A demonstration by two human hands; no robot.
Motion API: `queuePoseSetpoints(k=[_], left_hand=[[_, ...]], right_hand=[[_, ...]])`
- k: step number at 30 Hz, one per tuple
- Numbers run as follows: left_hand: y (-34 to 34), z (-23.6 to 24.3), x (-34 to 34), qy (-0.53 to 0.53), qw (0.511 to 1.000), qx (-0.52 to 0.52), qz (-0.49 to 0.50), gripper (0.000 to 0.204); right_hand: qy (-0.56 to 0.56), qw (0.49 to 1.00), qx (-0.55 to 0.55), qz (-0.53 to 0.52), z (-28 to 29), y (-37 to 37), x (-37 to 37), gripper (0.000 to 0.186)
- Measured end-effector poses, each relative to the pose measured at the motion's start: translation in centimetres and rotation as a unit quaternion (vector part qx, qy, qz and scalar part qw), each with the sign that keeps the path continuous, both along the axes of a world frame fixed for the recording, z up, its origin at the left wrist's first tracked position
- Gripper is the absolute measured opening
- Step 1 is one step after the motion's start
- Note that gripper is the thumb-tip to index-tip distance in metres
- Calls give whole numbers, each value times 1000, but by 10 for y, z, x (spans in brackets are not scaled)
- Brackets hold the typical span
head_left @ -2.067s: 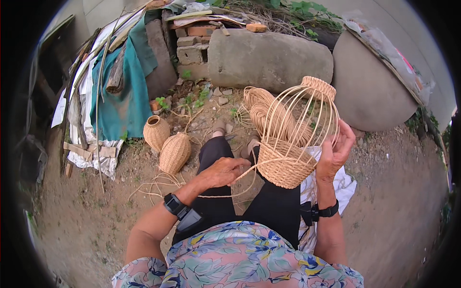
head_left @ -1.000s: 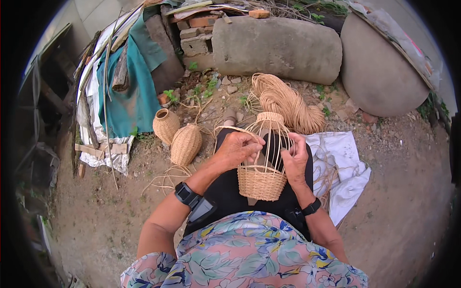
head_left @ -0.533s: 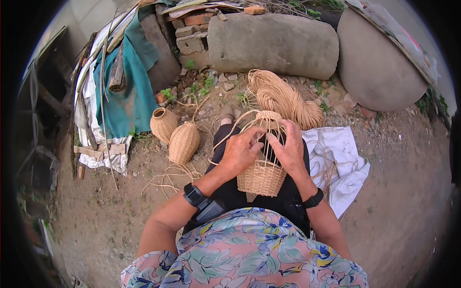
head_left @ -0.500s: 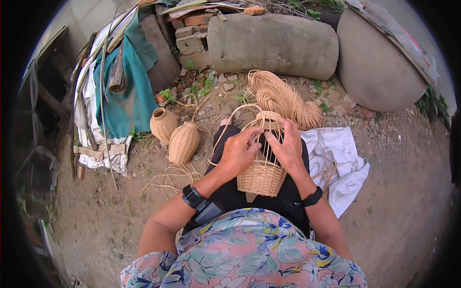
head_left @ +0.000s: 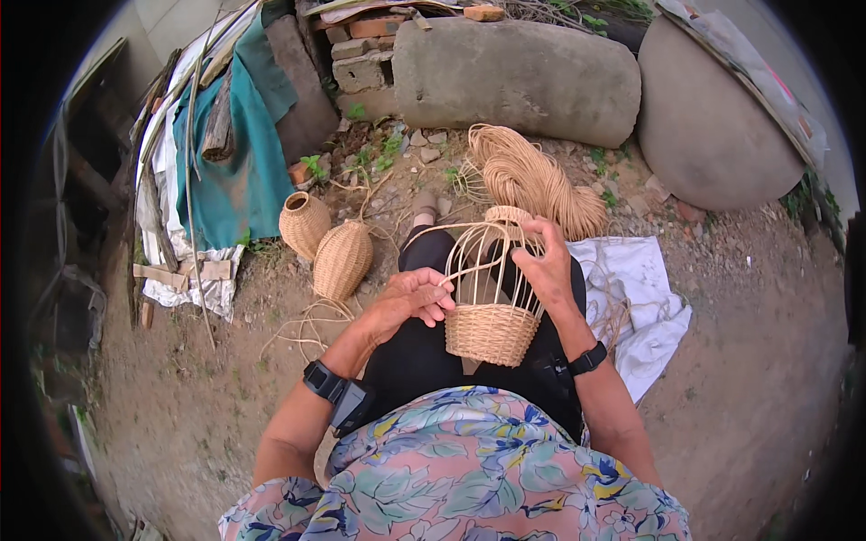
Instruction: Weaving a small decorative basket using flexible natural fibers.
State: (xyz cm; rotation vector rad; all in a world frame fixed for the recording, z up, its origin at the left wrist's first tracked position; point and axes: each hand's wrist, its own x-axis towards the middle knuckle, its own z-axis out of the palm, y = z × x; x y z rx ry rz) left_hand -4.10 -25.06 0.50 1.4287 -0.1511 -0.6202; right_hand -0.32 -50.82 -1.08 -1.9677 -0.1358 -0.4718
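A half-woven basket [head_left: 492, 334] rests in my lap. Its lower part is tightly woven, bare upright ribs rise above that, and a small woven ring [head_left: 508, 215] tops them. My left hand [head_left: 413, 298] is at the left side of the basket, thumb and fingertips pinched on a pale weaving cord that loops up across the ribs. With my right hand [head_left: 547, 266] I grip the ribs at the upper right, just below the ring; some fingertips are hidden behind them. Two finished woven vases, one standing [head_left: 305, 224] and one lying closer [head_left: 342, 261], are to the left.
Beyond the basket lies a thick hank of tan cord [head_left: 532, 180]. A white sheet [head_left: 636, 307] with loose strands spreads at the right. Further off are a stone cylinder [head_left: 514, 81], a round slab [head_left: 713, 117], stacked bricks [head_left: 361, 72] and a green cloth [head_left: 234, 167].
My left hand has moved left and down from the ribs, drawing the cord with it. The large cord loop at the left has shrunk. My right hand stays at the ribs.
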Motion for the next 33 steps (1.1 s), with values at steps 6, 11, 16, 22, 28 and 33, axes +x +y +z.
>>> queuePoseSetpoints(k=[6,11,16,22,28,33], left_hand=[[-8,9,14,-78,994,57,55,19],[-42,5,24,-354,911,212,15,22],[-70,6,15,-512,765,383,75,26],[-63,3,8,-283,926,199,150,29],[-35,-16,-10,-368,830,363,210,19],[42,-58,1,-413,784,420,198,6]], right_hand=[[27,994,103,21,-23,-4,2,36],[32,987,152,30,-28,-10,-6,37],[8,985,163,55,-37,-14,-4,37],[18,980,188,68,-37,-15,-3,36],[35,979,191,60,-39,-18,-4,37],[45,981,180,60,-38,-20,-4,37]])
